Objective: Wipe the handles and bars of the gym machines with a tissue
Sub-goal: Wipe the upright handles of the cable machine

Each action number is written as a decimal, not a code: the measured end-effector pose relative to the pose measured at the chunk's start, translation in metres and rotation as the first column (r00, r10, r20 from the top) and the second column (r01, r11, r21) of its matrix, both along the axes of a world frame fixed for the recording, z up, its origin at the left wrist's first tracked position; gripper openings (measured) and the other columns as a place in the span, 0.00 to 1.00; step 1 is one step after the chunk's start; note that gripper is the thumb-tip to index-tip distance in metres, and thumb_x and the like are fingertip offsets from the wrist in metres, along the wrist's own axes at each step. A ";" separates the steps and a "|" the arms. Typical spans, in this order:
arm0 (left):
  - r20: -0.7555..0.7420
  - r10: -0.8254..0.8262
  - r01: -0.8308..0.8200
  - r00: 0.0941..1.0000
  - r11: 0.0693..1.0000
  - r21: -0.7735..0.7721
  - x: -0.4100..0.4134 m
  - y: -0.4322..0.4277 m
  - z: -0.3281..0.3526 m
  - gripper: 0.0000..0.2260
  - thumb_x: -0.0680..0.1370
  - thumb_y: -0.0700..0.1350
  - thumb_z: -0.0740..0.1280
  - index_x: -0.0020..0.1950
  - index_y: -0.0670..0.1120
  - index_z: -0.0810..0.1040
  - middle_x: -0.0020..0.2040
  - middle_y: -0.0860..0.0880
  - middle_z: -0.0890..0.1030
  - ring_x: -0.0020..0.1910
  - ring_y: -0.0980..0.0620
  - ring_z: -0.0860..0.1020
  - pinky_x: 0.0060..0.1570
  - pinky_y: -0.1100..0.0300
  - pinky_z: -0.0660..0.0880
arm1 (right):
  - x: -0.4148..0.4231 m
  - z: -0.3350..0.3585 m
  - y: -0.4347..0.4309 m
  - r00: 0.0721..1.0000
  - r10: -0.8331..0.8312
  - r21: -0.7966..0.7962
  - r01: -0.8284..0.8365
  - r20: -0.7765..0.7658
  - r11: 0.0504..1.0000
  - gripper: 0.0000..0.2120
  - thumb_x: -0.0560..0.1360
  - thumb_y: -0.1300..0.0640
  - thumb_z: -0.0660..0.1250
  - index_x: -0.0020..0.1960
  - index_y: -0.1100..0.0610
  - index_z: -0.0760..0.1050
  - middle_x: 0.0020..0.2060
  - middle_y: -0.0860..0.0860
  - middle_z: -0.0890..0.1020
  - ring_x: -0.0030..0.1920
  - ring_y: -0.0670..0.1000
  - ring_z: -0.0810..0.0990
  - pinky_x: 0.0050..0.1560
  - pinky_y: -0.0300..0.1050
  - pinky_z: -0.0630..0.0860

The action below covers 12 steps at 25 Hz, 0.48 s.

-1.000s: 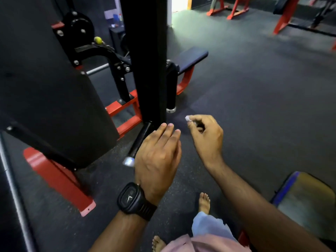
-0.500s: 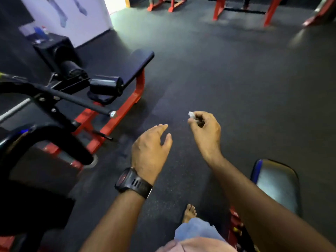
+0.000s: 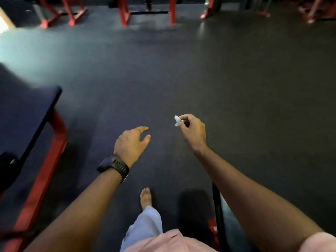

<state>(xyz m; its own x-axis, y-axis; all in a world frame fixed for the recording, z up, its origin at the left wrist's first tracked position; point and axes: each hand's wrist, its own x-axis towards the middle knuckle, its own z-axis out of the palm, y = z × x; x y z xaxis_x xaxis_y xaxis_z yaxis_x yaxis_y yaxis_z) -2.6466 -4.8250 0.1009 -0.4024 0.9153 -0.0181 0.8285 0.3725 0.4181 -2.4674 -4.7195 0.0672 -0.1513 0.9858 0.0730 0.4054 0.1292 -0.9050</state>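
My right hand (image 3: 193, 132) is held out over the dark floor, its fingers pinched on a small crumpled white tissue (image 3: 177, 120) that sticks out to the left. My left hand (image 3: 131, 143), with a black watch on the wrist, hovers lower and to the left, fingers apart and holding nothing. Neither hand touches a machine. A padded bench with a red frame (image 3: 52, 142) lies at the left edge, about an arm's length from my left hand.
Dark rubber floor (image 3: 218, 79) spreads ahead. Red machine frames (image 3: 125, 13) line the far edge. A black pad with a red base (image 3: 216, 215) stands under my right forearm. My bare foot (image 3: 145, 197) is on the floor below.
The view has swung right, away from the black machine and its bars, which have left the frame. Both hands keep their pose, the right still pinching the tissue.
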 end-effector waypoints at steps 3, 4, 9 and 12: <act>0.000 -0.189 0.189 0.982 0.982 -0.004 -0.012 0.124 -0.001 0.18 0.80 0.55 0.64 0.70 0.55 0.74 0.61 0.50 0.82 0.58 0.46 0.79 0.56 0.51 0.77 | 0.016 0.005 0.096 0.981 -0.193 0.057 0.193 -0.003 0.980 0.06 0.79 0.52 0.69 0.49 0.55 0.80 0.37 0.42 0.83 0.42 0.39 0.79 0.40 0.29 0.70; 0.004 -0.264 0.264 0.964 0.964 0.003 -0.013 0.167 0.000 0.18 0.80 0.54 0.64 0.70 0.55 0.74 0.61 0.51 0.82 0.58 0.46 0.79 0.56 0.51 0.77 | 0.023 0.009 0.124 0.962 -0.274 0.064 0.274 -0.011 0.960 0.05 0.78 0.55 0.69 0.51 0.55 0.80 0.37 0.41 0.82 0.42 0.39 0.79 0.41 0.29 0.70; -0.012 -0.632 0.632 0.775 0.775 -0.008 0.017 0.341 0.024 0.18 0.80 0.55 0.64 0.70 0.55 0.75 0.61 0.50 0.82 0.60 0.47 0.79 0.57 0.51 0.77 | 0.062 0.032 0.219 0.783 -0.621 0.071 0.621 -0.031 0.780 0.04 0.77 0.59 0.65 0.45 0.54 0.78 0.41 0.45 0.83 0.42 0.33 0.80 0.44 0.31 0.75; -0.022 -0.799 0.799 0.601 0.601 0.025 0.067 0.423 0.042 0.18 0.79 0.55 0.65 0.69 0.55 0.76 0.62 0.51 0.81 0.60 0.46 0.79 0.57 0.50 0.77 | 0.105 0.044 0.256 0.611 -0.792 0.099 0.788 0.001 0.608 0.06 0.75 0.58 0.67 0.41 0.51 0.81 0.44 0.44 0.82 0.46 0.41 0.81 0.50 0.43 0.78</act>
